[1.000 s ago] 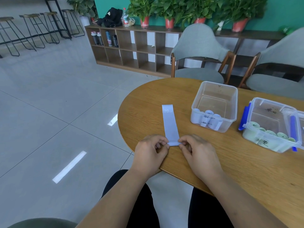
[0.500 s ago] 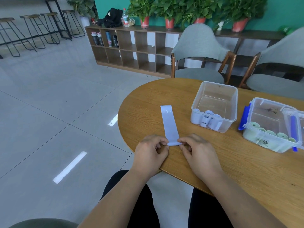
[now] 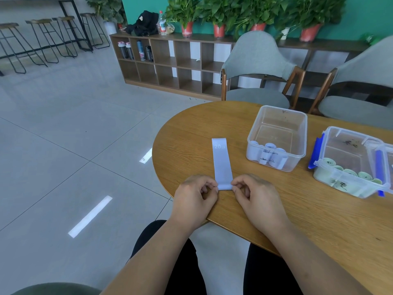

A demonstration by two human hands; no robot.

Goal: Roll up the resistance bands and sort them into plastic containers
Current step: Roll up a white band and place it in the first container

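Observation:
A pale blue resistance band (image 3: 221,160) marked "20" lies flat on the wooden table (image 3: 297,209), its near end curled into a small roll. My left hand (image 3: 194,199) pinches the left side of that roll and my right hand (image 3: 257,199) pinches the right side. A clear plastic container (image 3: 276,118) to the right holds several rolled blue bands at its near end. Farther right, a clear container with blue clips (image 3: 331,158) holds several rolled green bands.
Part of a third container (image 3: 388,154) shows at the right edge. Two grey chairs (image 3: 257,67) stand behind the table, with a low wooden shelf (image 3: 170,62) and potted plants beyond. The table's rounded edge runs just left of my hands.
The roll at the near end has grown slightly and the flat part of the band has shortened a little, its far end drawn toward me. My hands stay in place.

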